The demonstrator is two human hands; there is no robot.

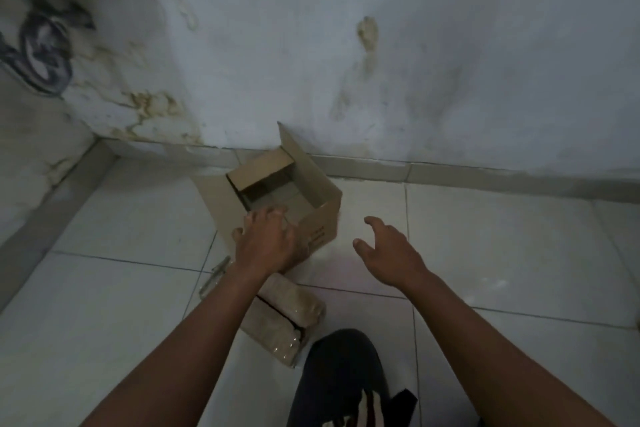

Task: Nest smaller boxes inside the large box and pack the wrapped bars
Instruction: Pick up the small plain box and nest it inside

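A large brown cardboard box (322,215) stands open on the tiled floor near the wall, one flap raised at its back. A smaller box (266,172) sits inside its far left part. My left hand (268,241) lies over the box's near rim, fingers spread; I cannot tell if it grips anything. My right hand (388,253) hovers to the right of the box, fingers apart and holding nothing. Several wrapped bars (287,315) in clear film lie on the floor just in front of the box, partly hidden by my left forearm.
A white stained wall (381,62) runs close behind the box, with a corner at the left. A thin clear-handled tool (214,276) lies on the floor left of my left wrist. My dark-clothed knee (343,367) is at the bottom middle. Bare tiles stretch to the right.
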